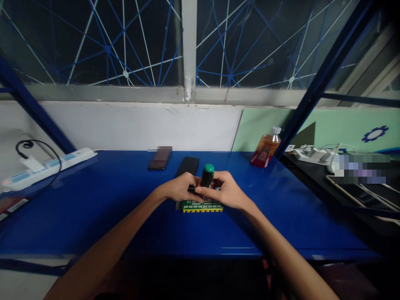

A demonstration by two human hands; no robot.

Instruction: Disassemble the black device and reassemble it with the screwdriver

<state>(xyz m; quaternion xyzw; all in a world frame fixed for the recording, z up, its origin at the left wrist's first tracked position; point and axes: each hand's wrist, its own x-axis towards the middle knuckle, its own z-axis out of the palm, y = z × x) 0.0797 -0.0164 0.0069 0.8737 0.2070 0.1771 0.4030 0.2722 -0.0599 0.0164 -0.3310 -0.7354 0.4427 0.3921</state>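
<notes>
My right hand [226, 189] is closed around a screwdriver [207, 174] with a green-topped black handle. The screwdriver stands nearly upright, its thin shaft pointing down at a green circuit board [203, 205]. Along the board's near edge runs a yellow strip with notches, with a row of small pale parts behind it. My left hand [183, 187] is over the board's left side, its fingers curled in close to the screwdriver. A small dark piece shows at the left fingers; what it is cannot be made out. Both hands hide the board's far part.
Beyond the board lies a flat black object [187, 166], with a phone [160, 158] to its left on the blue table [125, 233]. A bottle of orange liquid [266, 148] stands at the back right. On the left is a white power strip [53, 166] with a black cable.
</notes>
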